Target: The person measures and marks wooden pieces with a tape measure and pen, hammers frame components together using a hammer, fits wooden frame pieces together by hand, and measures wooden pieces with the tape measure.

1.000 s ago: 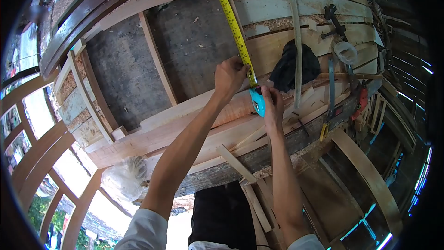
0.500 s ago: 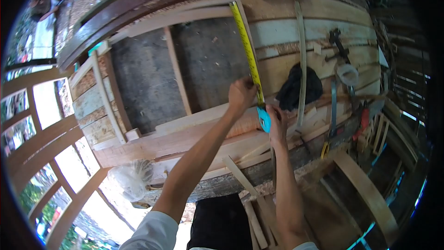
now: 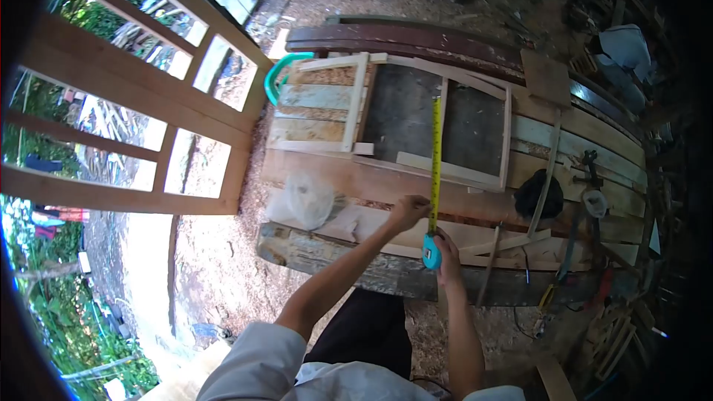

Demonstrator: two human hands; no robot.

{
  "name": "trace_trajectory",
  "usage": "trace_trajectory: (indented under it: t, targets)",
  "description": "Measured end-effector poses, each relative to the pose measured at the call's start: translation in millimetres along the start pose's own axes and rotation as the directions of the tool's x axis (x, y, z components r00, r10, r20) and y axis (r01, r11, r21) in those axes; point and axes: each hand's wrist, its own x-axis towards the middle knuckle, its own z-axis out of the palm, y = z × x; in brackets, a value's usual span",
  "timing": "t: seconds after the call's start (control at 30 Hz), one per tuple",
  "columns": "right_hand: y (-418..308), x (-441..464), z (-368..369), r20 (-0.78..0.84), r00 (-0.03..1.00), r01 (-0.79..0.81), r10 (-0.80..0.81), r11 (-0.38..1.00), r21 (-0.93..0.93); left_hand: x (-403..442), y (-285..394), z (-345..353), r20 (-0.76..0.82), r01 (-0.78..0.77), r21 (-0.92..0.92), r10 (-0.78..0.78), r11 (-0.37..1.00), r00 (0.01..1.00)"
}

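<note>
My right hand (image 3: 447,254) is closed round the teal case of a tape measure (image 3: 431,252). Its yellow blade runs out away from me, over a light wooden frame (image 3: 507,134) on the workbench, and its far end is near the frame's middle crossbar (image 3: 444,111). With bent fingers, my left hand (image 3: 408,213) pinches at the blade's left edge, just above the case. Dark sheet material shows inside the frame. A loose strip of wood (image 3: 445,169) lies along the frame's near side.
A clear plastic bag (image 3: 310,200) lies left on the bench (image 3: 394,271). To the right are a black cloth (image 3: 540,194), a clamp (image 3: 588,167) and a tape roll (image 3: 595,203). A slatted wooden frame (image 3: 204,96) stands at left. Other people (image 3: 625,50) are in the background.
My view has swung left and drawn back. The tape blade has shifted leftward, from the frame's right end to near its middle crossbar, with both hands still at the tape measure.
</note>
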Motion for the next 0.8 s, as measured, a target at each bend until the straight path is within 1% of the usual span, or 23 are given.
trace_trajectory:
  t: [0.03,0.07,0.1,0.13,0.17,0.2,0.27,0.3,0.37,0.4,0.43,0.47,0.5,0.53,0.57,0.6,0.63,0.67,0.7,0.73,0.8]
  targets:
    - [23.0,7.0,9.2,-0.004,1.000,0.023,-0.023,0.999,-0.037,-12.9,-7.3,-22.4,-0.014,0.001,-0.070,-0.002,0.998,1.000]
    - [38.7,5.9,19.1,-0.012,0.999,0.039,-0.040,0.996,-0.077,-19.1,-32.7,-42.8,-0.081,-0.049,-0.096,0.041,0.994,0.996]
    - [44.0,2.2,37.3,-0.006,0.999,0.046,-0.047,0.996,-0.073,-29.9,-35.9,-66.5,-0.120,-0.026,-0.129,0.011,0.991,0.993]
    - [48.2,0.1,57.9,-0.009,0.995,0.093,-0.095,0.990,-0.105,-45.1,-25.8,-88.9,-0.173,-0.031,-0.069,0.019,0.997,0.985]
    - [50.9,-1.9,76.8,-0.014,0.990,0.139,-0.142,0.980,-0.139,-46.7,-38.5,-108.2,-0.236,-0.033,-0.023,0.026,0.999,0.971]
    - [51.6,0.8,92.2,-0.016,0.987,0.153,-0.157,0.978,-0.140,-56.2,-22.5,-122.9,-0.300,-0.057,-0.054,0.038,0.997,0.953]
    - [55.4,9.9,119.0,-0.034,0.986,0.157,-0.166,0.971,-0.183,-51.3,-18.3,-157.0,-0.359,-0.080,0.164,0.135,0.983,0.923]
    - [50.4,15.8,133.7,-0.051,0.980,0.174,-0.191,0.957,-0.230,-42.1,-13.9,-171.0,-0.356,-0.086,0.155,0.137,0.984,0.925]
    - [37.7,31.3,160.8,-0.078,0.974,0.186,-0.211,0.951,-0.247,-19.3,-10.2,-198.1,-0.441,-0.080,0.361,0.245,0.929,0.863]
    - [33.3,44.2,171.3,-0.095,0.968,0.199,-0.230,0.944,-0.262,-3.4,-14.0,-209.2,-0.430,-0.083,0.349,0.238,0.933,0.871]
    - [27.2,59.2,181.6,-0.104,0.970,0.179,-0.221,0.932,-0.316,15.8,-18.9,-220.7,-0.443,-0.098,0.339,0.250,0.936,0.861]
    - [21.6,73.8,191.8,-0.120,0.967,0.175,-0.224,0.929,-0.327,34.1,-25.5,-230.4,-0.455,-0.113,0.326,0.261,0.939,0.851]
    - [7.1,80.6,210.6,-0.168,0.973,0.102,-0.157,0.950,-0.296,52.4,-36.3,-238.5,-0.434,-0.072,0.325,0.217,0.943,0.874]
    - [-3.6,94.8,226.1,-0.215,0.972,0.034,-0.092,0.966,-0.256,71.3,-46.7,-245.3,-0.421,-0.084,0.313,0.217,0.946,0.881]
    - [12.0,135.6,217.8,-0.165,0.923,0.255,-0.349,0.872,-0.417,85.7,-59.5,-246.8,-0.384,-0.093,0.328,0.223,0.940,0.896]
    - [4.0,148.9,226.5,-0.177,0.921,0.242,-0.346,0.868,-0.434,97.6,-72.5,-247.8,-0.355,-0.097,0.339,0.223,0.936,0.908]
    - [-7.1,158.3,240.2,-0.181,0.956,0.152,-0.232,0.916,-0.371,104.3,-75.7,-250.5,-0.352,-0.093,0.323,0.210,0.942,0.912]
    - [-12.8,167.8,252.2,-0.180,0.977,0.051,-0.109,0.952,-0.301,107.3,-79.3,-251.4,-0.328,-0.120,0.288,0.216,0.950,0.920]
    - [-11.2,184.0,262.1,-0.201,0.958,0.123,-0.203,0.928,-0.353,110.0,-83.6,-252.9,-0.305,-0.147,0.255,0.223,0.956,0.926]
    - [-10.6,193.3,266.8,-0.212,0.959,0.105,-0.191,0.927,-0.359,110.2,-87.4,-254.0,-0.303,-0.134,0.242,0.206,0.961,0.930]
    - [-12.9,200.0,275.3,-0.240,0.960,0.037,-0.140,0.920,-0.390,108.9,-91.8,-256.0,-0.227,-0.160,0.305,0.235,0.939,0.945]
